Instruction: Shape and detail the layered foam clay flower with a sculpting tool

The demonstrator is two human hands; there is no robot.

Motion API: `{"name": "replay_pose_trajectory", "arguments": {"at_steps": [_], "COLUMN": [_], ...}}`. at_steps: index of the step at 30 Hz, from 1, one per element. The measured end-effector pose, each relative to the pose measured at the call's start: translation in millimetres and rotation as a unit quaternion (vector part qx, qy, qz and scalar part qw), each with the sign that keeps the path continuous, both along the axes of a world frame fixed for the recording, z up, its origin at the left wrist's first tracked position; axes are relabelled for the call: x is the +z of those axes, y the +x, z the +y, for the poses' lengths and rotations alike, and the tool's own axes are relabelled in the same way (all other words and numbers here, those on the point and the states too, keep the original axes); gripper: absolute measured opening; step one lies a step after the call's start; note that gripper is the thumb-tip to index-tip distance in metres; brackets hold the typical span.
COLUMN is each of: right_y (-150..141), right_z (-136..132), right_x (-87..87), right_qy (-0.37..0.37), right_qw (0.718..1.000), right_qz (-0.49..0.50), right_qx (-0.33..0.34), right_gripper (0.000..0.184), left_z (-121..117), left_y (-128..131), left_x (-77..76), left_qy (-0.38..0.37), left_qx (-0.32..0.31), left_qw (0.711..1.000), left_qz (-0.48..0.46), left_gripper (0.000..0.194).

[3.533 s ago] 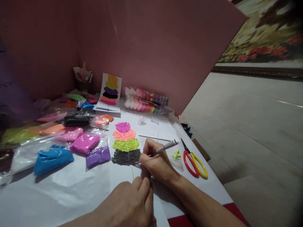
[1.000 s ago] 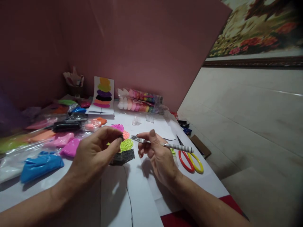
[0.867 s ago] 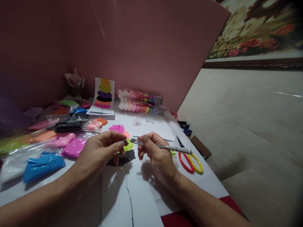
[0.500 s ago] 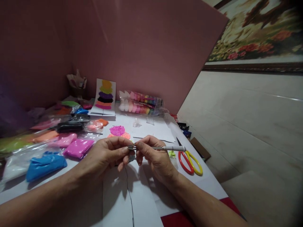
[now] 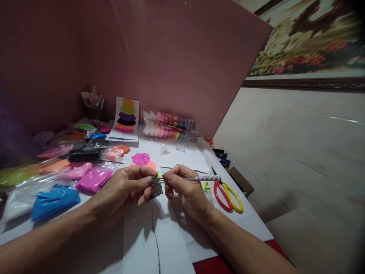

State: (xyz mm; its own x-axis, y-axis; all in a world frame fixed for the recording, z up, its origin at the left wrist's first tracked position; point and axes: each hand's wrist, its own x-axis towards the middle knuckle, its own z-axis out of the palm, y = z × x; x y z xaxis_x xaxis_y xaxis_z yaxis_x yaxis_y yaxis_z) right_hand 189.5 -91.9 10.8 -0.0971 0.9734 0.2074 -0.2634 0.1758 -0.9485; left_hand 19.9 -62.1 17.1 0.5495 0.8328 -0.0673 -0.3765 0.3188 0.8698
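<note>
My right hand [image 5: 186, 192] pinches the neck of a fork [image 5: 208, 177] with a striped handle, held level above the paper. The fork's tines point left, into the closed fingertips of my left hand [image 5: 129, 186]. Whether a bit of clay sits between those fingertips is hidden. Just below the tines lies a grey ridged clay piece [image 5: 156, 191], partly covered by my left fingers. Behind my hands, magenta clay [image 5: 140, 158] and orange clay [image 5: 151, 164] with ridged surfaces rest on the white paper [image 5: 142, 243], which has a dark drawn line.
Bags of coloured clay, including blue [image 5: 55, 202] and magenta [image 5: 94, 180], crowd the left side. Scissors [image 5: 228, 196] with red and yellow handles lie at right. A painted card [image 5: 125, 118] leans at the back beside a clear pack of many-coloured clay [image 5: 171, 127].
My left fingertips have shifted slightly left along the tines, so more of the tines shows between my hands. More of the grey clay piece is visible.
</note>
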Motion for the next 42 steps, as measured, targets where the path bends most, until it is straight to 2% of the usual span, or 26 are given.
{"name": "replay_pose_trajectory", "arguments": {"at_steps": [7,14,21,27,31,40,42], "right_y": [-0.7,-0.4,0.0,-1.7,-0.5,0.3,0.3], "right_z": [-0.5,-1.2,-0.1,-0.8,-2.0,-0.1,1.0], "right_x": [-1.0,-2.0,-2.3,-1.6,-1.4,-3.3,-4.0], "right_qy": [0.002,0.002,0.008,0.029,0.025,0.022,0.022], "right_qw": [1.0,0.999,1.0,0.999,1.0,0.999,0.999], "right_qz": [0.013,0.022,0.019,-0.034,-0.007,0.024,0.024], "right_qx": [-0.02,-0.031,-0.021,-0.008,-0.007,-0.005,-0.008], "right_gripper": [0.019,0.019,0.02,0.019,0.018,0.016,0.018], "left_z": [-1.0,-1.7,-3.1,-6.6,-6.3,-3.7,-3.3], "left_y": [0.5,0.3,1.4,2.8,3.4,1.6,2.0], "left_x": [-1.1,0.2,2.1,6.1,7.9,1.6,-0.1], "left_qy": [-0.006,-0.003,-0.01,0.005,0.019,0.018,0.017], "left_qx": [0.019,0.001,-0.001,-0.016,-0.014,-0.028,-0.034], "left_qw": [1.0,1.0,1.0,0.998,0.998,0.999,0.999], "left_qz": [-0.006,0.017,0.029,0.057,0.056,0.02,0.02], "left_gripper": [0.007,0.001,0.002,0.007,0.008,0.002,0.007]}}
